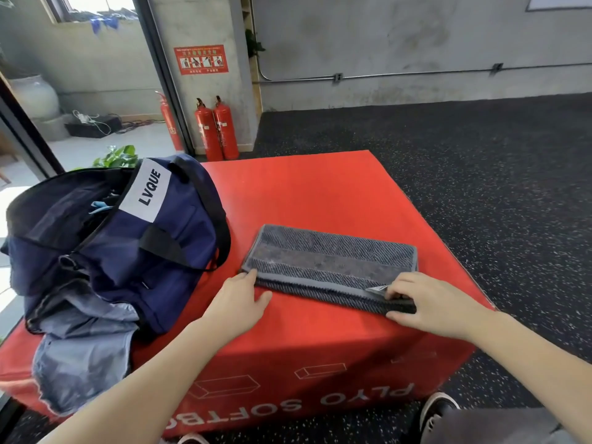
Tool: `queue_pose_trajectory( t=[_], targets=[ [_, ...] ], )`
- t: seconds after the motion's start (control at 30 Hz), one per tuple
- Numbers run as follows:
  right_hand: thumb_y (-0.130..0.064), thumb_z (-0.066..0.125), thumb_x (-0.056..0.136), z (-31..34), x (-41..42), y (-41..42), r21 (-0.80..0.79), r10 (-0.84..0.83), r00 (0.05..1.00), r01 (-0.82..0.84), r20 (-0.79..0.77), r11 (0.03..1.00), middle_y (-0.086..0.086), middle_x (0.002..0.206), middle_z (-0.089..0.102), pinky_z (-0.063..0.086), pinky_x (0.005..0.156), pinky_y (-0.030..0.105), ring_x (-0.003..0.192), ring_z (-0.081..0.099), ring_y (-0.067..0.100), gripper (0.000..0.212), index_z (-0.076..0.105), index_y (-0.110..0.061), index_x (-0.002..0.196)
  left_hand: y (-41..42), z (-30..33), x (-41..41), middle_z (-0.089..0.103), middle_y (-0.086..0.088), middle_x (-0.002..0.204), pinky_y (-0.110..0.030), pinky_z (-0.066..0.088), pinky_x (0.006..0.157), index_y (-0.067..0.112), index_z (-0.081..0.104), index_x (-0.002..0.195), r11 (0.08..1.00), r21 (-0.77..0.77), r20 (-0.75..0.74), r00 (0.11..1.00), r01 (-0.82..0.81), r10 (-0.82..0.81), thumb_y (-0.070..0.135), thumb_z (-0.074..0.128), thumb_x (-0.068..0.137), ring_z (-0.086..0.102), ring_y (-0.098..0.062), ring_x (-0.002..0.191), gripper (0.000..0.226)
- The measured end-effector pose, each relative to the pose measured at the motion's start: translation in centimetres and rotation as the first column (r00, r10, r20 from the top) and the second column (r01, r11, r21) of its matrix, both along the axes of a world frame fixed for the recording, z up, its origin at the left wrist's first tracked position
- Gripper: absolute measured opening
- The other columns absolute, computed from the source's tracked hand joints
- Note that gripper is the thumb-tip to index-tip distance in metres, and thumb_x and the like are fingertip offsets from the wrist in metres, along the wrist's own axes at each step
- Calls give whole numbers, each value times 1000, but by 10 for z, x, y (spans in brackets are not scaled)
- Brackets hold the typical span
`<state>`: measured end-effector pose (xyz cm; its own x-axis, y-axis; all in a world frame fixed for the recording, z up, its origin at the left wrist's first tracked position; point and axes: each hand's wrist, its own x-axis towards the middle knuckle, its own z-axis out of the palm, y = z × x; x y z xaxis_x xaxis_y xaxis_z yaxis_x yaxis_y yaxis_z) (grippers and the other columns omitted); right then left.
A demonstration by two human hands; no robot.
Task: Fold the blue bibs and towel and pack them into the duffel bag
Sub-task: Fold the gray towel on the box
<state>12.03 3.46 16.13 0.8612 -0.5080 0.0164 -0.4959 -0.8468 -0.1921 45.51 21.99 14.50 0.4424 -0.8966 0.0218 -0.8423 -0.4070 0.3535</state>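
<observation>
The grey towel [330, 264] lies folded flat on top of the red box [320, 193], your worktop. Your right hand [426, 302] pinches the near right corner of the towel, thumb under the edge and fingers curled on top by the white tag. Your left hand [238, 302] rests at the near left corner of the towel, fingers mostly straight, tips touching its edge and holding nothing. Left of the towel, the dark blue duffel bag [128, 238] sits open on the box. A pale blue cloth [83, 350] hangs over the box edge, just in front of the bag. Red fire extinguishers [217, 129] stand on the floor far behind the towel.
</observation>
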Motion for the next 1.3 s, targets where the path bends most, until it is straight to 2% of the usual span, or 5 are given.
queue_pose_trajectory(
  t=[0.33,0.7,0.9,1.1,1.3],
  targets=[
    [-21,55,83,-9,20,10,16,-75,997,75,-8,997,-7,117,52,42,96,27,112,52,15,45,56,-26,127,-67,-10,-10,14,-19,164,-51,18,121,14,8,160,989,115,-31,995,-93,97,59,36,101,14,-36,152,79],
    [-33,70,87,-8,120,97,374,90,939,-219,333,901,-6,127,60,49,99,21,113,60,6,46,59,-22,130,-40,0,-9,60,-11,127,-50,46,100,16,51,134,995,-94,-81,996,-31,24,43,57,97,55,-35,121,46],
    [-41,63,90,-11,116,86,134,164,938,-213,305,968,-6,130,59,38,110,28,125,49,11,41,62,-23,126,-13,5,-2,69,8,78,-37,51,80,25,66,80,947,-320,-85,996,-21,-7,32,72,87,64,-13,80,11],
    [-60,65,85,-12,91,50,79,4,997,-10,75,997,-6,148,41,28,116,35,142,29,17,59,56,-32,135,-1,4,-14,47,13,148,-50,34,113,38,52,140,952,8,0,952,305,-305,67,48,92,30,-14,144,56],
    [-55,81,75,-22,78,52,217,1,986,-38,166,975,-5,148,43,21,115,17,139,37,10,72,58,-25,136,9,4,-27,22,11,163,-51,24,121,37,28,154,923,132,23,930,362,-368,90,48,73,10,-16,151,100]
  ],
)
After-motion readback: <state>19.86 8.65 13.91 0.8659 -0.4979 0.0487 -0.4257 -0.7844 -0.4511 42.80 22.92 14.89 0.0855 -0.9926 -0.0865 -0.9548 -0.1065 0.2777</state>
